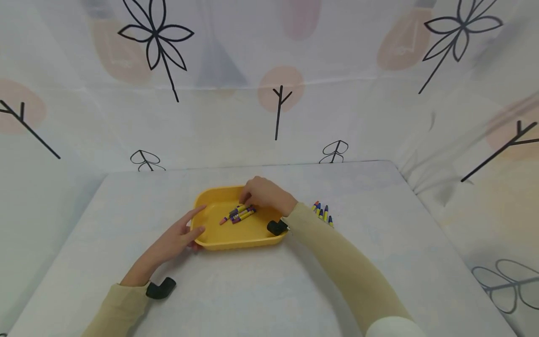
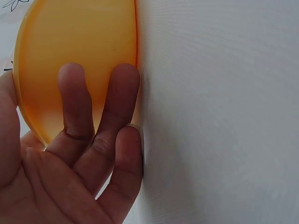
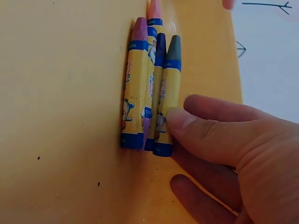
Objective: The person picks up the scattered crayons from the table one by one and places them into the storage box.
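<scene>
The right hand (image 1: 266, 193) pinched the grey crayon (image 3: 170, 91) low; the left hand (image 1: 174, 238) gripped the tray (image 1: 240, 235) at 9 o'clock (steady bracing seemed advisable).

A shallow yellow plastic tray (image 1: 252, 231) sits on a white-topped table (image 1: 236, 290), yellow-wrapped wax crayons (image 1: 244, 216) near its middle. From there, the left hand (image 1: 178, 236) is at nine o'clock across the rim, the right hand (image 1: 266, 193) at one touching the crayons, a second yellow-wrapped crayon group (image 1: 325, 214) at three on the table, printed white cloth (image 1: 236, 126) at twelve behind.
</scene>
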Action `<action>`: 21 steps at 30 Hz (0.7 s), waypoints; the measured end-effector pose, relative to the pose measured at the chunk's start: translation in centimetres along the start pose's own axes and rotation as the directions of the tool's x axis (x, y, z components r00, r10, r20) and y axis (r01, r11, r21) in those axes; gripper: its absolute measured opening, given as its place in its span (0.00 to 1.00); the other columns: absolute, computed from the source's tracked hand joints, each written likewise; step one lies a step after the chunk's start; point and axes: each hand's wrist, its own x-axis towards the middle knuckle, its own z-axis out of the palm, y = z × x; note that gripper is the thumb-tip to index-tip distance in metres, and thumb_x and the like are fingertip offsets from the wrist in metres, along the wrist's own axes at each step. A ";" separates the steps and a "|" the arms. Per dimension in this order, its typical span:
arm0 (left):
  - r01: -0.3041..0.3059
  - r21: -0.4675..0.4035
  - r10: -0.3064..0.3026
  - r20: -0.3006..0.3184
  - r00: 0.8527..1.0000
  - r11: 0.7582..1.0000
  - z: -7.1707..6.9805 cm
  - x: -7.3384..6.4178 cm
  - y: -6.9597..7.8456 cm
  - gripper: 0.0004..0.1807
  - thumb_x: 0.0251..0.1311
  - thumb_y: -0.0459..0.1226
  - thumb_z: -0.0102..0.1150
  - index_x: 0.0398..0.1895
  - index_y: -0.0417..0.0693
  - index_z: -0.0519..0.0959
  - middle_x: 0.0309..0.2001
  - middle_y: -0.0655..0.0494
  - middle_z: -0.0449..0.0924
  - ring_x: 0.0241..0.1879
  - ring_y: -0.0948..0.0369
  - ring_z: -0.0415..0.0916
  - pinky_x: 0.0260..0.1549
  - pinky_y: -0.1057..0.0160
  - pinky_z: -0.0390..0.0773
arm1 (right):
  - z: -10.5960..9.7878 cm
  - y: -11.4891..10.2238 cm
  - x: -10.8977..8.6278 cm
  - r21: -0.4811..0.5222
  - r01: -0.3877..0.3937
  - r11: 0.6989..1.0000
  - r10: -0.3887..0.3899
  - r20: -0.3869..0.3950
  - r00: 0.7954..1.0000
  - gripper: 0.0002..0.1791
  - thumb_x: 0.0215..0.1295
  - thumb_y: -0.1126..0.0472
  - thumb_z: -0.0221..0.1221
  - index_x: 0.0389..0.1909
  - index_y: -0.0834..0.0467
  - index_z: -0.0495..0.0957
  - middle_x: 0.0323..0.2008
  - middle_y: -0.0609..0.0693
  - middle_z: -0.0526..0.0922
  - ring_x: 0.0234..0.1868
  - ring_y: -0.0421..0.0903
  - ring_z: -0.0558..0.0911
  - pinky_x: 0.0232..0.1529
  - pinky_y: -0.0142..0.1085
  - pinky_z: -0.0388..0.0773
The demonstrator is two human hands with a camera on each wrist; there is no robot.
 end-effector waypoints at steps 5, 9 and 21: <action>0.000 -0.005 0.000 0.006 1.000 1.000 0.1 0.0 -0.2 0.37 0.74 0.43 0.53 0.80 0.55 0.49 0.29 0.50 0.80 0.30 0.54 0.76 0.36 0.57 0.73 | -0.1 0.4 -0.2 0.102 0.034 0.994 -0.034 -0.006 0.999 0.09 0.67 0.63 0.64 0.45 0.52 0.88 0.43 0.43 0.86 0.46 0.39 0.80 0.49 0.31 0.75; 0.002 -0.008 -0.002 0.006 1.000 1.000 0.1 0.0 -0.3 0.37 0.74 0.44 0.53 0.80 0.55 0.49 0.29 0.50 0.80 0.30 0.53 0.76 0.36 0.57 0.73 | -0.8 0.5 -0.9 0.238 0.046 0.970 -0.041 -0.028 0.999 0.10 0.67 0.63 0.64 0.47 0.54 0.88 0.44 0.42 0.86 0.48 0.38 0.80 0.50 0.30 0.74; -0.012 -0.005 0.012 0.007 1.000 1.000 0.0 0.1 -0.3 0.35 0.74 0.44 0.52 0.79 0.55 0.50 0.28 0.49 0.80 0.29 0.54 0.77 0.34 0.59 0.74 | -4.4 2.5 -4.9 0.497 0.046 0.866 0.017 -0.121 0.993 0.14 0.67 0.61 0.64 0.52 0.57 0.85 0.45 0.43 0.87 0.48 0.39 0.83 0.52 0.35 0.77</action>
